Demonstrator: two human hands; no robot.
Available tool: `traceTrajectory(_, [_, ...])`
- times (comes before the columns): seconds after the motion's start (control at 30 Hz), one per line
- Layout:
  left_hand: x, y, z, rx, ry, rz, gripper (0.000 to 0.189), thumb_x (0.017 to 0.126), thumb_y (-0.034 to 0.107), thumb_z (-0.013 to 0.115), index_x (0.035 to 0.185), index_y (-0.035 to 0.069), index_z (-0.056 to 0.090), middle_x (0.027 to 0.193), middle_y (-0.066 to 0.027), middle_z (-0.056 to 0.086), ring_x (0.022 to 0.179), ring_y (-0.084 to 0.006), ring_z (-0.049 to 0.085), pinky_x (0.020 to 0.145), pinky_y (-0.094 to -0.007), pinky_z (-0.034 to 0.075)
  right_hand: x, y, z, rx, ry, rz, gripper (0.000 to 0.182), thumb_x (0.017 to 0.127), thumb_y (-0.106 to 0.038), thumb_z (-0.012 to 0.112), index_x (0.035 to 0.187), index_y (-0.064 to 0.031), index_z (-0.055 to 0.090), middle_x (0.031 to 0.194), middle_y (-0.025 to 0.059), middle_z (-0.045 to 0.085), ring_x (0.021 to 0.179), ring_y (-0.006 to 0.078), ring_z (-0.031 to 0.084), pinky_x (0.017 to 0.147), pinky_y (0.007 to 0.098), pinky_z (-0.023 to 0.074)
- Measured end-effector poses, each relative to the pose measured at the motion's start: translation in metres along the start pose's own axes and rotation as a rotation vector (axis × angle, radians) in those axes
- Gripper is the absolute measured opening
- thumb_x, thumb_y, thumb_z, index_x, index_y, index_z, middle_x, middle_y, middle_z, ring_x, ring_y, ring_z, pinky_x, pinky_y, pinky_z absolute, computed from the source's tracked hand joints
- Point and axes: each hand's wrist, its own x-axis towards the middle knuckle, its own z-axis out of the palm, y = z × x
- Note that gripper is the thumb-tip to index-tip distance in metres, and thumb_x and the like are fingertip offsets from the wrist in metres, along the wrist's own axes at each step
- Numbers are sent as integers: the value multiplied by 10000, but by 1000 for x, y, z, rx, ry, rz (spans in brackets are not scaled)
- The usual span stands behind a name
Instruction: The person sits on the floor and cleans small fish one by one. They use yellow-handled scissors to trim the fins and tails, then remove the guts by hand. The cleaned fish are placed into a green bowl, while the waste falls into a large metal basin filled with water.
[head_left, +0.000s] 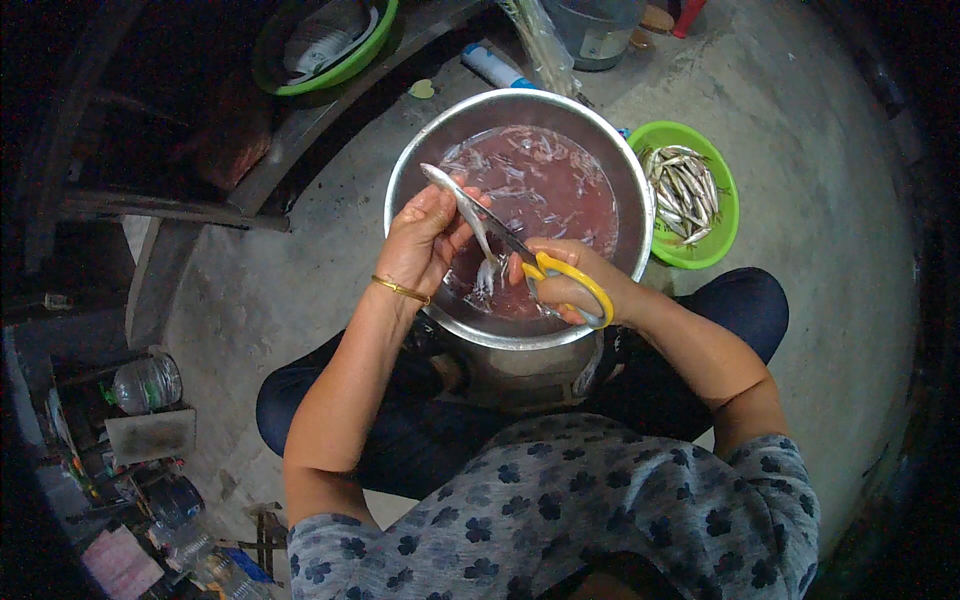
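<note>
My left hand (433, 225) holds a small silvery fish (466, 206) above a wide metal basin (401, 172). My right hand (574, 281) grips scissors with yellow-and-grey handles (581, 279); their blades lie along the fish, pointing up and left. How far the blades are parted cannot be told. Below the fish's lower end is whitish matter (486, 277). Reddish water (547, 202) with pale scraps stands in the basin. To the right, a green plastic basket (731, 217) holds many small fish (684, 191).
A green basin (367, 60) sits upper left, near wooden beams (292, 150). Behind the metal basin are a blue-and-white cylinder (495, 67), a plastic bag (544, 45) and a grey bucket (600, 34). A clear plastic bottle (148, 382) lies at left among clutter.
</note>
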Motion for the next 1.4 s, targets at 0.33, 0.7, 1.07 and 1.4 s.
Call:
traceTrajectory(0.33, [2,-10,-5,96,-23,-17,257,911,156,558,1123,13,530,1027,-106,623,1001,-213,607,891,-324,507,3,11,10,250,13,-24,294,747,-32,509,1040,-55,509,601,-5,457,407,65,427,368,207,348])
traceTrajectory(0.7, [0,-9,-3,178,10,-32,215,913,138,552,1086,10,548,1031,-84,619,944,-171,612,842,-285,507,5,14,7,165,8,-8,325,755,-93,512,1080,-81,505,597,-1,453,436,81,446,388,224,347])
traceTrajectory(1.07, [-3,4,-1,263,-101,-66,234,914,215,563,1072,43,558,1008,-35,621,916,-140,605,811,-280,520,2,13,-7,100,-56,-71,364,794,-165,517,1138,-52,482,627,8,461,469,92,472,428,225,368])
traceTrajectory(1.4, [-6,-3,11,298,29,-88,212,944,214,521,1027,27,575,920,-22,603,836,-98,563,765,-236,460,3,18,-4,146,-54,-23,444,728,-177,537,1139,-36,445,735,22,452,524,95,471,467,218,381])
